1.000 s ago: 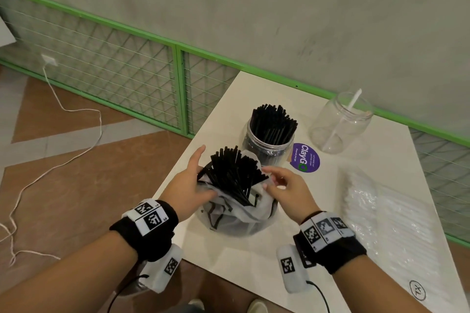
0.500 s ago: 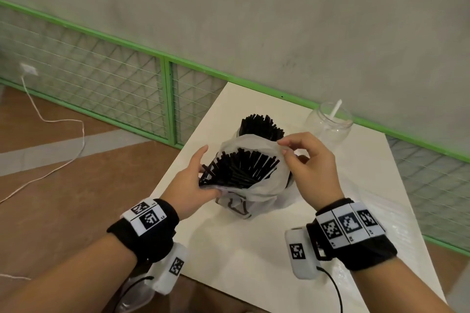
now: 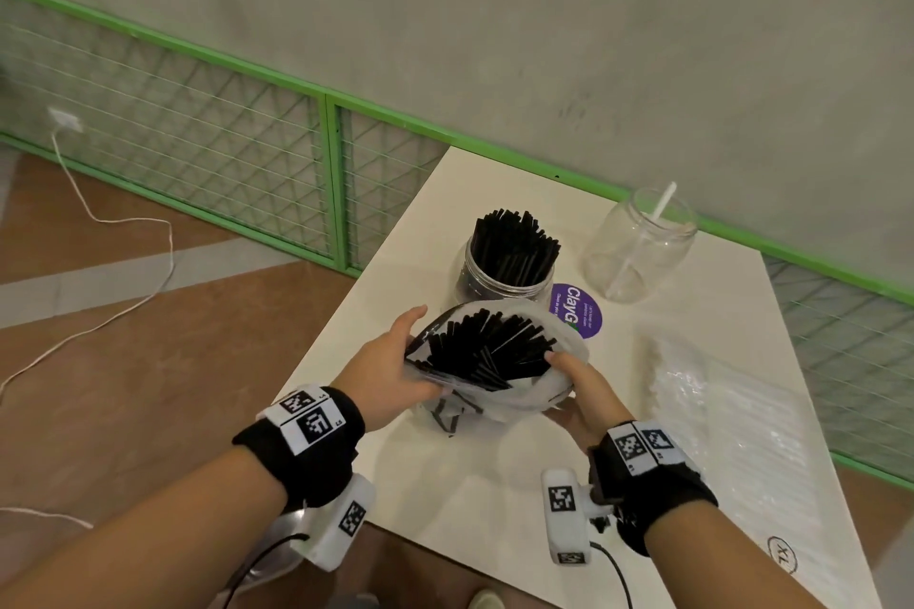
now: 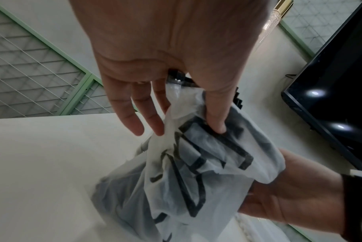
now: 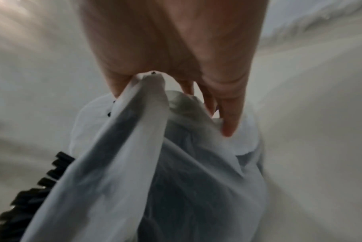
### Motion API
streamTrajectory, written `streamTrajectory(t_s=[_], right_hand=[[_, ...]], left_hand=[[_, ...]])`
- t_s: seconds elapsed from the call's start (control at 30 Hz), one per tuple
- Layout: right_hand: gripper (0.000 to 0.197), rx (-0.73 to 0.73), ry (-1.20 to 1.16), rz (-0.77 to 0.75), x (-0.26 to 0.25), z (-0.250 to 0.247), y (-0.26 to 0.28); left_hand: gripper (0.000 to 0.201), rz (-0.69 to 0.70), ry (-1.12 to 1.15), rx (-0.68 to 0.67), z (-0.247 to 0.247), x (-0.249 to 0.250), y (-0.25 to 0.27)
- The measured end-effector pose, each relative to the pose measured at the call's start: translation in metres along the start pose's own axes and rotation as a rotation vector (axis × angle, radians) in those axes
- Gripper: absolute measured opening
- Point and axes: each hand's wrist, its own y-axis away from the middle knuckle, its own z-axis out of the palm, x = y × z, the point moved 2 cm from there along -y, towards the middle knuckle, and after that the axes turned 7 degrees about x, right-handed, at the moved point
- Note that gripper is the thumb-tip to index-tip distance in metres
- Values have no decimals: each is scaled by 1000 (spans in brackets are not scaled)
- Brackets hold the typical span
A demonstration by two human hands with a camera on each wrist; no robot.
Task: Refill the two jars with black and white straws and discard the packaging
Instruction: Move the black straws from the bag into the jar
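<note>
So both hands are on the white plastic bag (image 3: 499,398) of black straws (image 3: 487,346), held just above the table (image 3: 445,504) near its front edge. The left hand (image 3: 390,373) pinches the bag's rim, thumb against the printed film, other fingers loosely out; the right hand (image 3: 583,388) is curled into the opposite side, gripping thin crinkly plastic. My guess is they're spreading the mouth so the stiff, straight straws can be lifted out in a bunch. Just behind, the clear jar (image 3: 502,274) is already packed with black ones, while the second jar (image 3: 635,247) has a single white straw (image 3: 643,240) leaning inside. The glossy pack of white straws (image 3: 732,415) lies flat to the right.
</note>
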Motion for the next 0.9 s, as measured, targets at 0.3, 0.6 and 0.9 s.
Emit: streamTrajectory(t_s=[0.3,0.6,0.9], right_hand=[[45,-121,109,-122,-14,5,17],[60,-277,282,-153,-34,47,52],[25,-325,356,-162,-38,62,66]], left_hand=[[78,142,74,70,8,5,1],[101,158,349,-30,9,20,3],[101,116,371,39,15,19,0]])
